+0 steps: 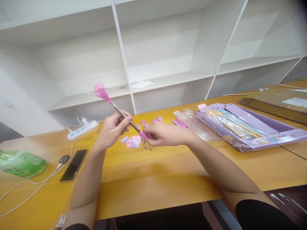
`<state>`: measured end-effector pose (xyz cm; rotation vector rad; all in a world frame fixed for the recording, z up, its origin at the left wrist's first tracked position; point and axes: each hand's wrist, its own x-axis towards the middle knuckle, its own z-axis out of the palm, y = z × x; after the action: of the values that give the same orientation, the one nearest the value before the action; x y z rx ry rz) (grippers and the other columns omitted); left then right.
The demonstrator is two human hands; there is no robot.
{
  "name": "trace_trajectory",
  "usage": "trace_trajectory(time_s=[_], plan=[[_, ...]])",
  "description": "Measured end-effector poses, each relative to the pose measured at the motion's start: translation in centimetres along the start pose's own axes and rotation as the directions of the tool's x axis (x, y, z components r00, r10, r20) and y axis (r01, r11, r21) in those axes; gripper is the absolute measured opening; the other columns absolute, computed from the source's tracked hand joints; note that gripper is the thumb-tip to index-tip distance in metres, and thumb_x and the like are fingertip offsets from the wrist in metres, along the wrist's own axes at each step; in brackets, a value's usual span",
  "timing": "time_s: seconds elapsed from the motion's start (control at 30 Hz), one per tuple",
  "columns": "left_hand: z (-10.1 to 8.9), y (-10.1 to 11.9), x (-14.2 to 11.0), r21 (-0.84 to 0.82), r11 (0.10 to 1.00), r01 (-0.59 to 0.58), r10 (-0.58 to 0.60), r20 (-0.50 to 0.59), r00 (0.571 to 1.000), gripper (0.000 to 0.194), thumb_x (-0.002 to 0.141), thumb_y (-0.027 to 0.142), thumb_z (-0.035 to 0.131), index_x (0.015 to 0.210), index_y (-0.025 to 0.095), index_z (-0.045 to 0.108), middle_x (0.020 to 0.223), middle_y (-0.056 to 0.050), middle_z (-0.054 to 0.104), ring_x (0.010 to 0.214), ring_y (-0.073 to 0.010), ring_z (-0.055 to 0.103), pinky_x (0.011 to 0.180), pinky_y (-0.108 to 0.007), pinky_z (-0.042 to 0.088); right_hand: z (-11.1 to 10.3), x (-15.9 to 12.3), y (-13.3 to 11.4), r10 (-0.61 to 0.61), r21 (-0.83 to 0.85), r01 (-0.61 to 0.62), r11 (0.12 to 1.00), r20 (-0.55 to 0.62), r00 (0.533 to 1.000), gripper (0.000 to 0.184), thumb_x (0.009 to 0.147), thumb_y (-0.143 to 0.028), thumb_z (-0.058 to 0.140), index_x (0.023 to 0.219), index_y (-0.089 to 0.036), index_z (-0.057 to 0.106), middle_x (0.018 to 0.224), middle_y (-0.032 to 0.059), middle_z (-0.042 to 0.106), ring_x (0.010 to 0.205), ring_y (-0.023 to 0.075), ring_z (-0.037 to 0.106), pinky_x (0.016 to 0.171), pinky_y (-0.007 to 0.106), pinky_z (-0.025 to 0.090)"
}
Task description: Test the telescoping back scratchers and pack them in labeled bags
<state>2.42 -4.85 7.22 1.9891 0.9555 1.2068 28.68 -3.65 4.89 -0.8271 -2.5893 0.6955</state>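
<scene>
A back scratcher (pixel 102 93) with a pink claw-shaped head and a metal rod is held tilted above the table, its head at the upper left. My left hand (pixel 116 126) is closed round the middle of the rod. At the lower end, my right hand (pixel 163 134) pinches the pink grip sleeve (pixel 143 134). Behind and below the hands lie more pink claw heads (pixel 157 120) with metal rods (pixel 144 143), partly hidden by my right hand. Several small printed cards (pixel 132 141) are heaped beside them.
Pink and purple tubes (pixel 181 122) lie by clear plastic bags (pixel 201 129). Right of them stands a purple display box (pixel 240 145) with wrapped sticks; a cardboard box (pixel 275 102) is behind. At left are a power strip (pixel 82 130), phone (pixel 74 166), cables and green pouch (pixel 24 163).
</scene>
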Motion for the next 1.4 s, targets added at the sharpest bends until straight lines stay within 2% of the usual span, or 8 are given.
trace_trajectory(time_s=[0.27,0.7,0.83,0.93,1.0,1.07,1.2,1.4], plan=[[0.4,-0.2,0.2,-0.002,1.0,0.016,-0.016,0.041,0.999,0.035,0.108,0.055,0.067,0.104,0.02,0.066,0.065,0.003,0.06,0.056,-0.01,0.052,0.055,-0.023,0.044,-0.3,0.0,-0.6,-0.02,0.103,0.013,0.995,0.063,0.998,0.015,0.099,-0.017,0.058,0.085,-0.02,0.058,0.076,-0.0023,0.071,0.065,0.0117,0.061,0.066,0.027,0.036],[0.6,-0.5,0.2,0.069,0.997,0.033,-0.039,0.077,0.996,0.04,0.109,0.06,0.061,0.105,0.021,0.068,0.065,0.002,0.059,0.055,-0.012,0.05,0.053,-0.025,0.042,0.4,0.5,-0.7,-0.04,0.141,0.033,0.989,0.044,0.998,0.023,0.107,-0.024,0.054,0.084,-0.021,0.058,0.085,-0.0003,0.078,0.069,0.0124,0.065,0.068,0.028,0.042],[0.7,-0.6,0.5,0.102,0.995,-0.021,0.002,0.182,0.983,0.044,0.108,0.062,0.062,0.115,0.02,0.071,0.094,-0.007,0.073,0.081,-0.0165,0.065,0.07,-0.027,0.054,0.3,0.4,-0.8,-0.068,0.167,0.087,0.982,-0.12,0.99,0.028,0.11,-0.032,0.053,0.085,-0.021,0.059,0.08,0.0008,0.075,0.067,0.0127,0.061,0.067,0.029,0.042],[1.4,-0.9,0.8,-0.093,0.995,-0.031,0.048,0.185,0.982,0.05,0.109,0.064,0.057,0.132,0.021,0.067,0.129,-0.015,0.073,0.113,-0.0234,0.071,0.096,-0.036,0.061,-0.1,0.1,-0.6,-0.042,0.207,0.089,0.974,-0.221,0.974,0.025,0.11,-0.035,0.055,0.09,-0.021,0.06,0.079,-0.0002,0.073,0.067,0.0122,0.06,0.065,0.028,0.042],[2.0,-1.0,1.1,-0.335,0.942,0.016,0.032,0.136,0.99,0.047,0.11,0.058,0.056,0.139,0.021,0.063,0.14,-0.017,0.07,0.123,-0.0275,0.072,0.105,-0.045,0.063,-0.5,-0.2,-0.4,-0.011,0.248,0.074,0.966,-0.244,0.97,0.024,0.11,-0.037,0.057,0.092,-0.021,0.06,0.079,-0.0009,0.074,0.067,0.0119,0.061,0.064,0.027,0.044],[2.4,-0.8,1.2,-0.486,0.871,0.068,-0.011,0.12,0.993,0.042,0.104,0.043,0.066,0.14,0.021,0.06,0.143,-0.018,0.069,0.125,-0.0303,0.074,0.106,-0.051,0.065,-0.9,-0.5,-0.2,0.016,0.279,0.059,0.959,-0.258,0.966,0.026,0.11,-0.04,0.057,0.094,-0.021,0.061,0.079,-0.0007,0.074,0.067,0.012,0.062,0.065,0.027,0.047],[2.5,-0.5,1.2,-0.495,0.864,0.095,-0.04,0.121,0.992,0.048,0.096,0.024,0.074,0.141,0.023,0.056,0.15,-0.017,0.066,0.128,-0.0314,0.075,0.107,-0.053,0.068,-1.5,-0.8,0.0,0.011,0.282,0.078,0.956,-0.302,0.953,0.03,0.11,-0.044,0.057,0.092,-0.02,0.063,0.073,-0.0008,0.072,0.066,0.0121,0.062,0.065,0.027,0.049],[2.5,-0.5,1.0,-0.449,0.892,0.046,0.012,0.126,0.992,0.053,0.083,0.008,0.065,0.134,0.022,0.06,0.151,-0.015,0.066,0.131,-0.0313,0.074,0.107,-0.053,0.07,-1.5,-0.9,-0.3,-0.004,0.293,0.109,0.95,-0.336,0.942,0.027,0.109,-0.043,0.06,0.096,-0.02,0.066,0.073,-0.0014,0.07,0.064,0.0112,0.061,0.062,0.026,0.049]])
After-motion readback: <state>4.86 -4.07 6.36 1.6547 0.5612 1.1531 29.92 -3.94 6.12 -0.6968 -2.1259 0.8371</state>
